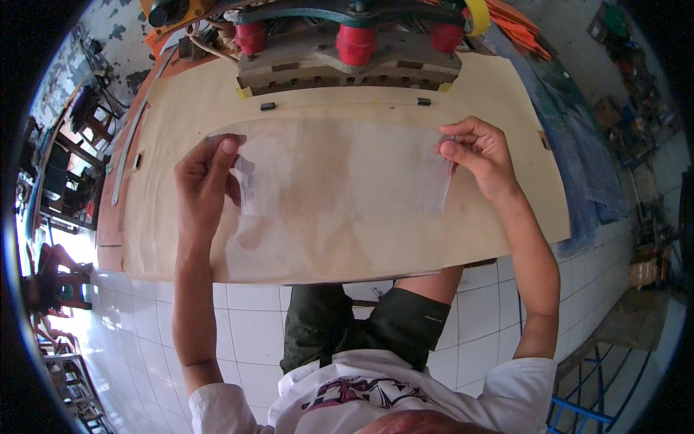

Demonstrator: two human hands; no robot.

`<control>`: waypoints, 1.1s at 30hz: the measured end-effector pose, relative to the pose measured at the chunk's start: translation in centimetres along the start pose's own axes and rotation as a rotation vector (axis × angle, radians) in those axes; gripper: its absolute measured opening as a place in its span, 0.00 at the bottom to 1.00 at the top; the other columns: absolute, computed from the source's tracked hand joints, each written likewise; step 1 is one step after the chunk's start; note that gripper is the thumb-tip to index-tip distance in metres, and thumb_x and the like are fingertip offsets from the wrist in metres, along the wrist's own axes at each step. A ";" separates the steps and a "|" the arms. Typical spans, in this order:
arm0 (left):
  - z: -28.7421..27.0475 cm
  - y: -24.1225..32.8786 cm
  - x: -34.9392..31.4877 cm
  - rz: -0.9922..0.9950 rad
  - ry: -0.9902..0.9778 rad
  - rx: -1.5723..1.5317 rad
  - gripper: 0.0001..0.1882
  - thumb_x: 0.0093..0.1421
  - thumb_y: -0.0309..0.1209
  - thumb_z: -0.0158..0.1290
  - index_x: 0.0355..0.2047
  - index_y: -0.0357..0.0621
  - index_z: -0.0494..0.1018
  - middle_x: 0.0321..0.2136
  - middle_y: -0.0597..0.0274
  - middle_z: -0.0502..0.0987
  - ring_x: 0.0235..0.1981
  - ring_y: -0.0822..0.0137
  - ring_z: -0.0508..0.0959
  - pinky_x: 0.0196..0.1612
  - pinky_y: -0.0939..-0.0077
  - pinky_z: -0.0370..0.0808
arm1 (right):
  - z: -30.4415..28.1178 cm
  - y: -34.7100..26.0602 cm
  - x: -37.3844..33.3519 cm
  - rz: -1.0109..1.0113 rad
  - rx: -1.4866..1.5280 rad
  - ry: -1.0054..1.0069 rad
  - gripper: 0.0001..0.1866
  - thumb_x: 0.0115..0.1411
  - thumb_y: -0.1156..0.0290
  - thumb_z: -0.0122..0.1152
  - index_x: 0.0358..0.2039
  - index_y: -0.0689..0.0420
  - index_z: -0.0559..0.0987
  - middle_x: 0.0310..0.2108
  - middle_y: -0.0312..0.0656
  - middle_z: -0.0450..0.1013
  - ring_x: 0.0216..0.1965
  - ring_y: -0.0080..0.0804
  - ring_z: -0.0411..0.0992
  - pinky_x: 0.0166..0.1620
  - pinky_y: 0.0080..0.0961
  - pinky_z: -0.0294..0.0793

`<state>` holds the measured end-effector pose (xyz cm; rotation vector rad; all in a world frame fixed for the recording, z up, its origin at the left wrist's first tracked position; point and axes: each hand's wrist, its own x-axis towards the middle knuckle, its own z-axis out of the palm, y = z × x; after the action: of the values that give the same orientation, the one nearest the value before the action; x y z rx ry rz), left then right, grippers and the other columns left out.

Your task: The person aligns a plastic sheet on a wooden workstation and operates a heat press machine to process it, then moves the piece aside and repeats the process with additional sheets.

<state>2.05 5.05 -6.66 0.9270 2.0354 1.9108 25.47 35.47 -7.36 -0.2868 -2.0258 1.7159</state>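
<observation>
A clear plastic sheet (340,166) stretches between my two hands, above a tan board (173,239) on the table. My left hand (211,173) pinches its left end between thumb and fingers. At the other end, my right hand (478,152) is closed on the upper right corner. The board's surface shows through the sheet. Just beyond the sheet's far edge stands a machine head (347,69) with a metal block and red round mounts. Two small black blocks, one on the left (268,106) and one on the right (423,102), lie in front of it.
A metal ruler (130,155) lies along the table's left side. Blue plastic sheeting (578,173) drapes over the right edge, with orange material (517,29) at the back right. White floor tiles (249,318) show below, and a blue metal frame (589,405) stands at the lower right.
</observation>
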 end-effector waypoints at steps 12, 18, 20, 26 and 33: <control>0.1 -0.2 -0.2 0.037 -0.024 0.008 0.14 0.66 0.33 0.54 0.41 0.32 0.78 0.24 0.60 0.79 0.14 0.78 0.70 0.15 0.84 0.66 | 0.6 -1.2 -0.1 0.039 -0.013 -0.135 0.17 0.59 0.71 0.64 0.47 0.60 0.73 0.26 0.31 0.70 0.27 0.19 0.71 0.29 0.19 0.73; 0.3 1.0 -0.9 0.059 -0.075 0.004 0.12 0.66 0.30 0.52 0.41 0.32 0.78 0.24 0.59 0.80 0.15 0.80 0.71 0.16 0.84 0.65 | 0.8 -4.0 0.7 0.083 -0.346 -0.383 0.13 0.62 0.67 0.61 0.42 0.63 0.76 0.25 0.32 0.70 0.27 0.20 0.72 0.29 0.22 0.72; 0.2 1.4 -1.1 0.076 -0.082 0.017 0.12 0.66 0.29 0.52 0.41 0.31 0.78 0.23 0.59 0.80 0.15 0.80 0.71 0.16 0.84 0.65 | 1.8 -5.3 0.7 0.083 -0.445 -0.405 0.12 0.63 0.67 0.60 0.41 0.62 0.77 0.25 0.31 0.70 0.27 0.18 0.71 0.30 0.20 0.70; -0.2 1.7 -1.9 0.248 -0.106 0.046 0.10 0.65 0.28 0.53 0.39 0.30 0.78 0.21 0.60 0.80 0.14 0.78 0.71 0.17 0.84 0.66 | 3.9 -8.7 -0.5 0.003 -0.688 -0.465 0.09 0.62 0.68 0.60 0.33 0.61 0.80 0.22 0.38 0.75 0.21 0.22 0.73 0.27 0.21 0.71; 0.4 3.7 -2.6 0.133 -0.323 -0.193 0.17 0.63 0.32 0.57 0.46 0.29 0.73 0.27 0.54 0.79 0.21 0.70 0.79 0.22 0.81 0.74 | 1.6 -12.0 -4.6 -0.157 -0.786 -0.410 0.13 0.62 0.64 0.60 0.31 0.62 0.81 0.22 0.45 0.77 0.21 0.33 0.75 0.29 0.26 0.73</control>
<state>5.40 3.83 -3.91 1.2518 1.6146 1.8370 30.34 29.66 3.14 -0.0092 -2.8726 0.8580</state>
